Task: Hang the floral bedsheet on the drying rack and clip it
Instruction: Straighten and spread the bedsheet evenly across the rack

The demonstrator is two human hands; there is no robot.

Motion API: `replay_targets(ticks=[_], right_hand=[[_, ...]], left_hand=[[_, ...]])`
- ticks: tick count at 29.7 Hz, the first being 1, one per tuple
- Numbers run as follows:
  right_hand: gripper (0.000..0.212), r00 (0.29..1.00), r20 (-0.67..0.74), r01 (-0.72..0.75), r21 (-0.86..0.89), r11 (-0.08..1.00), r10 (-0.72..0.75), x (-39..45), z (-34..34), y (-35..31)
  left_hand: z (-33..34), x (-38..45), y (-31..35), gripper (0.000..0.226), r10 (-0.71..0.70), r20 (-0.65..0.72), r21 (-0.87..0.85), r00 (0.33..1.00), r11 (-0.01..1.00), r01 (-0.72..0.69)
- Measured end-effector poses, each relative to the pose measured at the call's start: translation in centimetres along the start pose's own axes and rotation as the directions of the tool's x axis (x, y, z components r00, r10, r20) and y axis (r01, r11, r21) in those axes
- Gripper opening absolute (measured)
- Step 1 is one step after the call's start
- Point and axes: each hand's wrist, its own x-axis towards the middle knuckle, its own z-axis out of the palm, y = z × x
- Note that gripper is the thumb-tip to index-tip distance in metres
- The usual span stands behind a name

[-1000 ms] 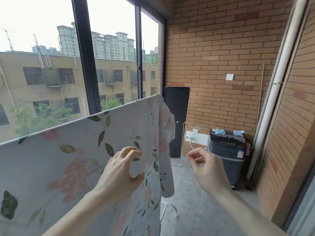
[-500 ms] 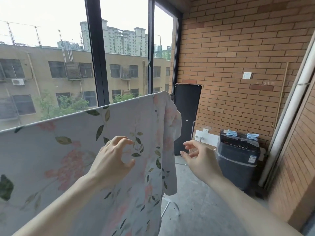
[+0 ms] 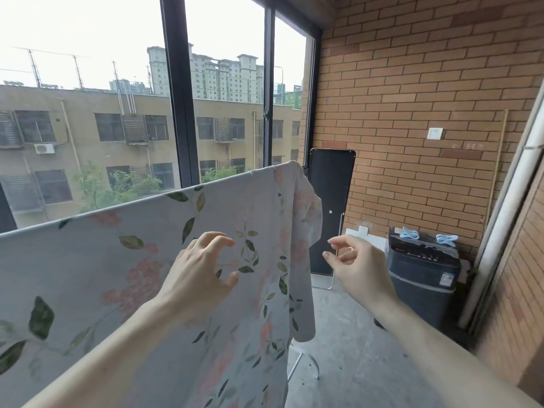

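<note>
Floral bedsheet draped, brick wall, concrete floor

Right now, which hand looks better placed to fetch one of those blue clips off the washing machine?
Probably the right hand: it hangs free beside the floral bedsheet, holding nothing, on the side of the blue clips atop the washing machine. The left hand hovers in front of the sheet, farther away.

No legible text is showing anywhere. Right of the right hand's fingers, the dark washing machine is carrying a white label with print too small to read. Above it, faint markings on the brick wall are remaining indecipherable.
</note>
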Motion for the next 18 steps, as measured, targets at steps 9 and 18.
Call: replay_targets(ticks=[9,18], right_hand=[[0.025,0.995,0.070,0.075,-0.040,0.996,-0.073,1.9,0.9,-1.7],[0.043,0.986,0.160,0.067,-0.093,0.993,-0.052,3.0,1.2,-1.2]], left_hand=[[-2.7,1.6,0.4,0.054,0.027,-0.079,0.056,0.997,0.998,-0.023],[-3.6,1.8,0.1,0.058,0.017,-0.063,0.102,0.998,0.995,-0.011]])
